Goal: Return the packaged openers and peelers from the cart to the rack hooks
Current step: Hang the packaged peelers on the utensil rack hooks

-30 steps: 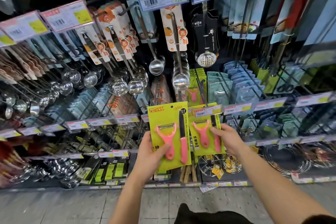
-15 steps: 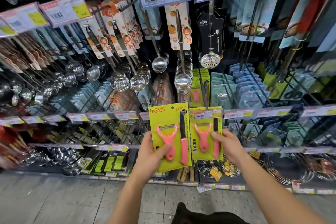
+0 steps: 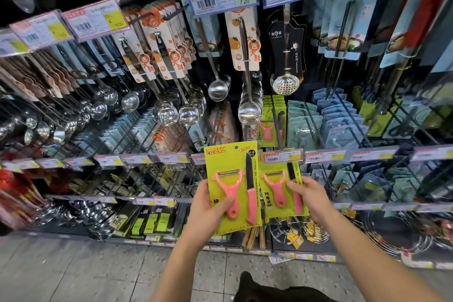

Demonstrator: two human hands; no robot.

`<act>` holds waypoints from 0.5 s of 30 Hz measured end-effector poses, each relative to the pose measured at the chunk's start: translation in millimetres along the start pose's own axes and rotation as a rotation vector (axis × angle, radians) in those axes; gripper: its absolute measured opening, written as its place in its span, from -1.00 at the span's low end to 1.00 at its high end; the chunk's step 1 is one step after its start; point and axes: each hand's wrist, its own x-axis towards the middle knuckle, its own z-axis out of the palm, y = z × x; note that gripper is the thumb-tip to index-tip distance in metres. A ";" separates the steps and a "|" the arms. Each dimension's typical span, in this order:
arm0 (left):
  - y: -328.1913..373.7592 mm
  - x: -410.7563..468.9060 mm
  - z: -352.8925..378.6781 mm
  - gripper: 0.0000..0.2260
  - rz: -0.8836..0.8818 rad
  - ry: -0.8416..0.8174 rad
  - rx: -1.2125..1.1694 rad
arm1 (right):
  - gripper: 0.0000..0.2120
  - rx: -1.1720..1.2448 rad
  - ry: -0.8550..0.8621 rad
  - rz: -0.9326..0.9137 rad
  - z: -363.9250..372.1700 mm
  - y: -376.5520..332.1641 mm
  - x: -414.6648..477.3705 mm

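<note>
The left hand (image 3: 208, 208) is gripping a yellow-green peeler pack (image 3: 228, 162) by its lower left edge, thumb across the front, holding it upright before the rack. The right hand (image 3: 310, 197) is pinching a second pack (image 3: 272, 211) by its right edge, and this pack's top is sitting behind a price label (image 3: 282, 155). Steel ladles (image 3: 248, 110) are hanging above, and speckled grey floor tiles (image 3: 85, 270) are running below the bottom shelf.

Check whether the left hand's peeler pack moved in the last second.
No. The peeler pack stays just left of the price tag, its top edge slightly above it; only the view shifted.
</note>
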 end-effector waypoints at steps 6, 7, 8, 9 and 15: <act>-1.6 0.3 -1.8 -0.67 0.025 -0.006 0.030 | -0.87 0.045 0.001 0.041 4.7 -1.3 -3.7; -1.9 0.6 -2.4 -0.66 0.028 -0.005 0.032 | -0.82 0.086 0.005 0.060 6.1 0.3 -4.8; -2.6 0.8 -3.0 -0.65 0.029 -0.004 0.032 | -0.74 0.126 0.010 0.069 8.4 1.2 -5.7; -2.7 0.9 -3.5 -0.64 0.030 -0.002 0.031 | -0.65 0.163 0.004 0.086 10.7 1.1 -8.3; -7.5 1.8 -9.2 -0.68 0.007 0.012 0.036 | -0.89 0.199 0.005 0.079 19.7 -7.7 -8.1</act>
